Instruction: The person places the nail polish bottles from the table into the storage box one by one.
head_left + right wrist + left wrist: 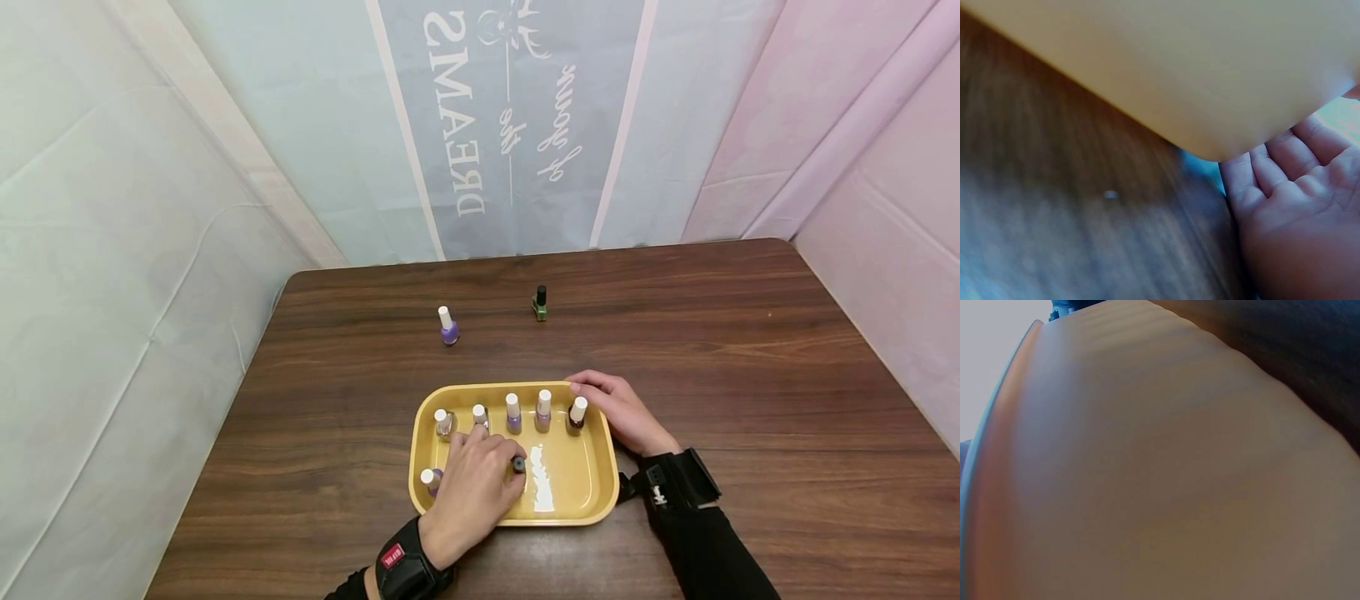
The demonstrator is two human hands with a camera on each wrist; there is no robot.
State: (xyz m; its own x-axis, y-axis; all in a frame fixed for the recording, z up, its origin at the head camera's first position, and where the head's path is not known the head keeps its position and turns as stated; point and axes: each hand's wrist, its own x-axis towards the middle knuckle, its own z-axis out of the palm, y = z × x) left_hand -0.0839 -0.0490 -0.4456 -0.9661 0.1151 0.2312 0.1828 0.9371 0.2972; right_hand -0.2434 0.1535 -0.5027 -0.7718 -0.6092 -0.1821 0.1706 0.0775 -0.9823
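Observation:
A yellow tray lies near the table's front edge, its outer wall large in the right wrist view. Reaching over its front rim, my left hand pinches a nail polish bottle by its dark cap; the bottle's body is hidden. My right hand grips the tray's far right corner, with the fingers bent behind the wall. White-capped bottles stand along the far side: a clear one, one partly covered, two lilac ones and a dark one. Another purple bottle sits left of my left hand.
Beyond the tray, a purple bottle with a white cap and a green bottle with a black cap stand on the brown wooden table. Fabric curtains hang behind the table and at both sides.

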